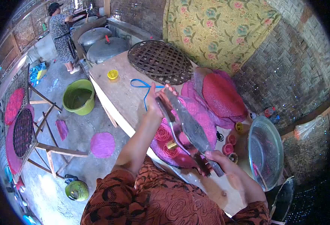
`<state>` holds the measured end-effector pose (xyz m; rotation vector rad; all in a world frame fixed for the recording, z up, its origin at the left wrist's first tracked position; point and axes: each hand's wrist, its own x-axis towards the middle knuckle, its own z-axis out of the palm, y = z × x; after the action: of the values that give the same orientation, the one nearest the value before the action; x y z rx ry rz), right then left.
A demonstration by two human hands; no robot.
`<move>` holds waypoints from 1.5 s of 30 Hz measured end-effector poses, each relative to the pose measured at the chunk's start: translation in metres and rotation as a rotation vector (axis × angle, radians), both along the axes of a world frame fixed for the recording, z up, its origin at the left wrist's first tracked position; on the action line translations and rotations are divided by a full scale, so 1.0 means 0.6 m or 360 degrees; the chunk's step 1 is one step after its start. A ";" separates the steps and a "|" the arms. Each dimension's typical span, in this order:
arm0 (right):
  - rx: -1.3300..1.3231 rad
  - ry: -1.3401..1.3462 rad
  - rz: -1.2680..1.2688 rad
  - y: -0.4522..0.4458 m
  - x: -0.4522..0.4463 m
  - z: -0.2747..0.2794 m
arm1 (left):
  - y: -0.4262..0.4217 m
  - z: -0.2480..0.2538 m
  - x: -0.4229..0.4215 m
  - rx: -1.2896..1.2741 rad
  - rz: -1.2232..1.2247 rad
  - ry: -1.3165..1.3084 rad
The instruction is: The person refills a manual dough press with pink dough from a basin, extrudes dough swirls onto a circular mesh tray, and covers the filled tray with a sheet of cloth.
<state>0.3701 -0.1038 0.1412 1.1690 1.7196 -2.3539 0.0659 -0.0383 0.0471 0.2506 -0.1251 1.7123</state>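
Note:
Both hands hold a long dark hand press (192,125), made of two plank-like halves with a bent metal strip and a brass-coloured cylinder (172,144) at its side. My left hand (156,105) is closed around its far end, fingertips showing over the edge. Around the near end, my right hand (225,162) is wrapped, thumb on top. Directly under the press lie pink coiled strands of dough (163,132) on a round tray with pink cloth (206,120). The press hides part of the coils. A blue strap (138,83) lies beside my left hand.
Woven trays (153,56), a yellow cup (112,74), red-pink cloth bundles (221,93), small pink cups (228,148) and a large basin (264,153) sit on the table. A green bucket (78,98) and wooden rack (61,150) stand left. Another person (61,37) stands near large pots.

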 end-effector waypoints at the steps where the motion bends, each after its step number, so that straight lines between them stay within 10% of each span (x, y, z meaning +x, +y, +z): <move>1: -0.0003 0.0007 -0.0002 -0.002 0.006 -0.005 | -0.009 -0.006 0.003 -0.0020 0.0005 0.0047; 13: 0.0482 -0.0041 0.0142 0.027 0.037 -0.077 | 0.057 -0.012 0.023 0.0335 -0.0304 0.0017; 19: -0.0145 -0.0294 -0.0110 0.022 0.093 0.006 | 0.053 0.003 0.114 -0.0100 -0.0148 -0.0007; 45: 0.0155 -0.0392 -0.0334 -0.015 0.117 -0.006 | 0.043 -0.022 0.151 -0.0440 -0.0119 0.0026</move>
<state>0.4401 -0.1126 0.1379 1.6514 1.7192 -2.1334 0.1563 -0.0124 0.0340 0.0538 0.1135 1.6312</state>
